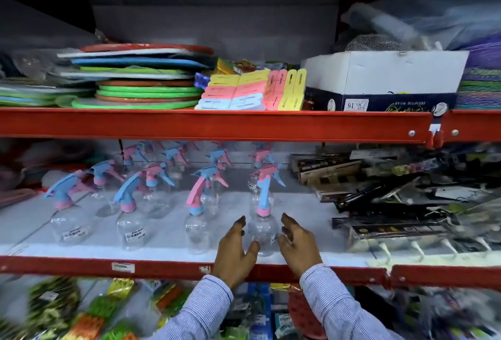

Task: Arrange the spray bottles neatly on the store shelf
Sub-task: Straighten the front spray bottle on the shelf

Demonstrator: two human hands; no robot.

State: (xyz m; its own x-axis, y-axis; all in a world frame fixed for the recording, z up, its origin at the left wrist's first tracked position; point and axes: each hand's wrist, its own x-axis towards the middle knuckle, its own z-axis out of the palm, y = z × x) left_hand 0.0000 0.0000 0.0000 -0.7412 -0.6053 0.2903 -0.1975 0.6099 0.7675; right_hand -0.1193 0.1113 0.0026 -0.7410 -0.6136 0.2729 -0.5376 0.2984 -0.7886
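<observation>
Several clear spray bottles with pink and blue trigger heads stand in rows on the white middle shelf [168, 251]. The front-right bottle [263, 231] stands upright at the shelf's front edge. My left hand [233, 253] is just left of it and my right hand [296, 245] just right of it, fingers spread, cupped around the bottle; neither clearly grips it. Other front-row bottles stand at the left [71, 220], centre-left [132, 227] and centre [197, 227]. More bottles stand behind them, partly hidden under the red beam.
A red beam [217, 124] crosses just above the bottles. Dark packaged goods [393, 204] are piled at the right of the same shelf. The upper shelf holds stacked plates [143, 87], clothes pegs [252, 90] and a white box [385, 77]. Packets fill the shelf below.
</observation>
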